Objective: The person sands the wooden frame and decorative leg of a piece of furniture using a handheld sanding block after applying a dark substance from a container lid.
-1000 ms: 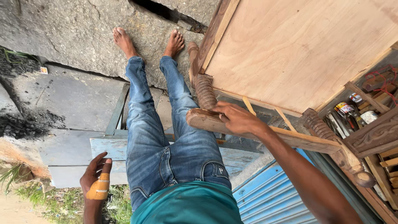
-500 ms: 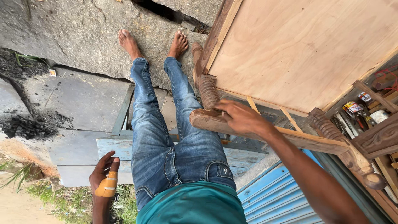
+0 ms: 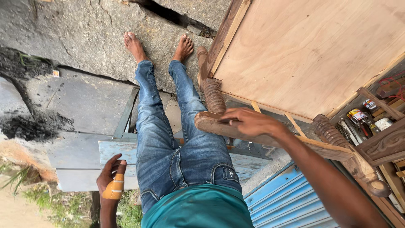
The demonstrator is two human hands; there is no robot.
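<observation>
The wooden rail (image 3: 270, 137) — a curved, carved bar of a chair frame — runs across the middle of the view, just above the person's jeans (image 3: 181, 139). The right hand (image 3: 249, 122) lies on its near end, fingers (image 3: 230, 115) stretched flat along the top rather than wrapped round it. A twisted, turned post (image 3: 214, 95) joins the rail to a plywood panel (image 3: 308, 50). The left hand (image 3: 110, 179) hangs beside the thigh, loosely curled and holding nothing — an orange bandage (image 3: 114, 188) wraps one finger. Bare feet stand on stone ground (image 3: 76, 29).
</observation>
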